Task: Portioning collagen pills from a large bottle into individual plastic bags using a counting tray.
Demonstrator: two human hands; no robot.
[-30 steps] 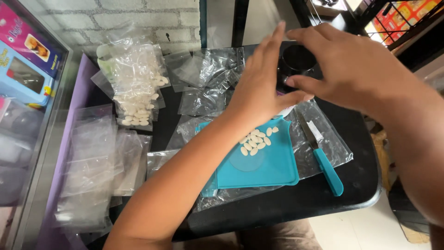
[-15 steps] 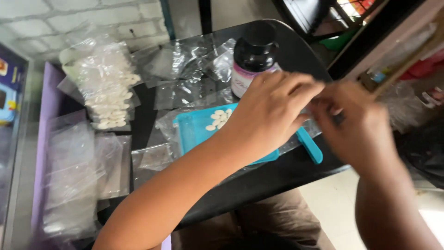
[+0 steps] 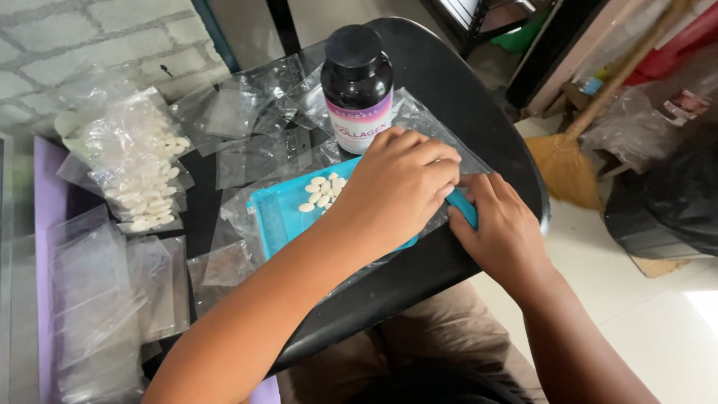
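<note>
Left hand (image 3: 400, 187) is curling loosely over teal tray (image 3: 280, 213); right hand (image 3: 501, 228) is pinching teal spatula (image 3: 465, 207) at tray's 3 o'clock. Pills (image 3: 321, 191) are lying on tray, bottle (image 3: 359, 86) at 12 o'clock; counting step likely underway; next move needs a steady tray

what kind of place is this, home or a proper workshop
Most likely a home or small informal packing spot, not a proper workshop. A broom leans by a tiled floor, a painted brick wall stands behind, and the work lies on a small black table strewn with clear bags.
</note>
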